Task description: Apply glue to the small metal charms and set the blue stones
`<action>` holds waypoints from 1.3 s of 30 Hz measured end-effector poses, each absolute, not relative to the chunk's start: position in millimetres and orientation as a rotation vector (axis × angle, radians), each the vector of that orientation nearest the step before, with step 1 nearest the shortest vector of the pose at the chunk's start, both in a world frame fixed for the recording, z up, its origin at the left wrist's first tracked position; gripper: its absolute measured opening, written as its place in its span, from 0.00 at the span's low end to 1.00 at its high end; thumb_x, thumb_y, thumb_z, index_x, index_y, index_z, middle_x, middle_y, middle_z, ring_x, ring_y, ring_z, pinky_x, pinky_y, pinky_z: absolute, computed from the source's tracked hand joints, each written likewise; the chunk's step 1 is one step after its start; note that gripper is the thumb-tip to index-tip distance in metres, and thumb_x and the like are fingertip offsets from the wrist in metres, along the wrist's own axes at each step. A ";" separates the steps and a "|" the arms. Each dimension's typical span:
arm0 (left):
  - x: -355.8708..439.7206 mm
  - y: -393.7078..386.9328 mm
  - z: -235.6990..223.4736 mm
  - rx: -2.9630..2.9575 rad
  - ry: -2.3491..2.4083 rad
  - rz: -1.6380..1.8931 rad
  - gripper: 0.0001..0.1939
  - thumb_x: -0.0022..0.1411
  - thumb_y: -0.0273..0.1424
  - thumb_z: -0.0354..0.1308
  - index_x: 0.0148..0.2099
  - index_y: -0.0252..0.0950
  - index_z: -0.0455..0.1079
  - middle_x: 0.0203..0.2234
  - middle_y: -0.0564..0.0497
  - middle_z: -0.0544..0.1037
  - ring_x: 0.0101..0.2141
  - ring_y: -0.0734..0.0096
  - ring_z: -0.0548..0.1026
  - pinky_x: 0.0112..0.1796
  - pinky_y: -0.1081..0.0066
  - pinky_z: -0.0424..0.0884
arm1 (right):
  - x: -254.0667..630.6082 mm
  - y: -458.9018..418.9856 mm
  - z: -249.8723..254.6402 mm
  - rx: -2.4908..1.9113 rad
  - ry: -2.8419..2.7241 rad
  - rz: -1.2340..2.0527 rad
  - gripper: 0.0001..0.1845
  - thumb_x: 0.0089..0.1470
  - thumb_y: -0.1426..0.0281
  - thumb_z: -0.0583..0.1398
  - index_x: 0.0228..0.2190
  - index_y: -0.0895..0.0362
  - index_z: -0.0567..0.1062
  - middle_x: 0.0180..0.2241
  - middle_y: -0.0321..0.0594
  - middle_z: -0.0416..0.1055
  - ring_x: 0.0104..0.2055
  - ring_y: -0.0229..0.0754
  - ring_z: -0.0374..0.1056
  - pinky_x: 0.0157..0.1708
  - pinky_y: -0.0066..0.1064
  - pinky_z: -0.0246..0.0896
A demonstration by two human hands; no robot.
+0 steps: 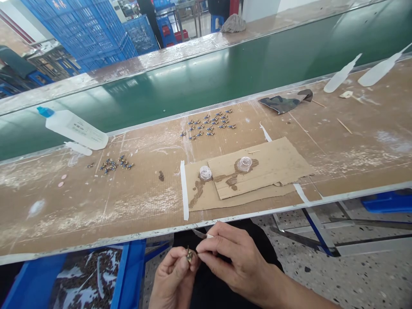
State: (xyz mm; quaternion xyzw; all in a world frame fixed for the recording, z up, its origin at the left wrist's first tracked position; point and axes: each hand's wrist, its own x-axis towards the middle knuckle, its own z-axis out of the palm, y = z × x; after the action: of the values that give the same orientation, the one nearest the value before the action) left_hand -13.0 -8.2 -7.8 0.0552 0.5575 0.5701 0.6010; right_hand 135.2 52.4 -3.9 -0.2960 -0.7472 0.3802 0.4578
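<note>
Left hand (174, 277), at the bottom centre of the frame, pinches a small brass-coloured piece (189, 256) between thumb and fingers. Just right of it, the right hand (236, 253) is closed around a thin tool (201, 234), its narrow metal end pointing to the upper left; these fingertips meet the left hand's beside the piece, and whether they also grip part of it I cannot tell.

Above the hands, on the brown worktable (144, 210), overlapping cardboard sheets (273, 165) carry two small clear cups (244, 164) amid dark stains. Loose rows of small blue-and-gold pieces (210, 128) lie near the centre of the frame, with a tighter cluster (111, 165) at centre left and a little brown heap (161, 176) between cluster and cardboard.

Farther out, a blue-capped bottle (75, 128) leans at the left, while camouflage cloth (280, 104) and two white squeeze bottles (341, 78) lie toward the upper right. A green strip (193, 81) crosses behind; blue crates (83, 30) are stacked at upper left, and a blue bin (131, 266) sits at lower left.
</note>
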 end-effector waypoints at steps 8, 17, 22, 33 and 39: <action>-28.1 -20.6 -12.7 0.660 1.713 1.429 0.09 0.39 0.31 0.73 0.27 0.38 0.78 0.28 0.52 0.82 0.37 0.67 0.80 0.42 0.79 0.74 | 136.4 53.1 -11.4 -0.742 -1.846 0.992 0.05 0.57 0.74 0.56 0.35 0.61 0.73 0.28 0.37 0.66 0.31 0.29 0.60 0.31 0.20 0.58; -21.7 -21.8 -1.9 0.952 1.780 1.446 0.07 0.42 0.32 0.72 0.27 0.38 0.79 0.26 0.52 0.81 0.34 0.64 0.80 0.50 0.64 0.71 | 137.2 53.9 -15.4 -0.712 -1.896 0.991 0.06 0.58 0.73 0.57 0.34 0.61 0.73 0.28 0.37 0.67 0.31 0.30 0.60 0.31 0.21 0.56; -21.1 -19.9 1.1 1.065 1.752 1.443 0.06 0.42 0.31 0.71 0.27 0.39 0.80 0.24 0.53 0.81 0.31 0.67 0.80 0.49 0.65 0.72 | 138.4 55.5 -14.5 -0.681 -1.928 0.948 0.06 0.58 0.73 0.56 0.34 0.61 0.73 0.28 0.37 0.66 0.31 0.30 0.60 0.31 0.22 0.56; -19.6 -12.9 9.5 1.296 1.660 1.463 0.04 0.46 0.29 0.69 0.29 0.40 0.80 0.22 0.53 0.80 0.27 0.68 0.78 0.49 0.60 0.73 | 142.0 57.1 -15.2 -0.667 -2.003 0.871 0.06 0.59 0.73 0.55 0.34 0.59 0.73 0.27 0.37 0.66 0.31 0.31 0.59 0.30 0.22 0.55; -11.1 -9.7 12.3 1.102 1.813 1.700 0.05 0.44 0.30 0.71 0.27 0.39 0.79 0.23 0.55 0.79 0.30 0.71 0.79 0.48 0.70 0.73 | 139.3 61.3 -10.1 -0.696 -1.861 0.971 0.08 0.58 0.74 0.57 0.39 0.60 0.74 0.30 0.37 0.67 0.33 0.29 0.62 0.33 0.20 0.58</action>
State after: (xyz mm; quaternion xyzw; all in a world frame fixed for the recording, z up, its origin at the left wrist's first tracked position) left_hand -11.1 -9.7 12.3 0.3963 0.6520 0.6114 0.2099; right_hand 139.3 61.3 -10.1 -0.2812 -0.7521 0.3926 0.4485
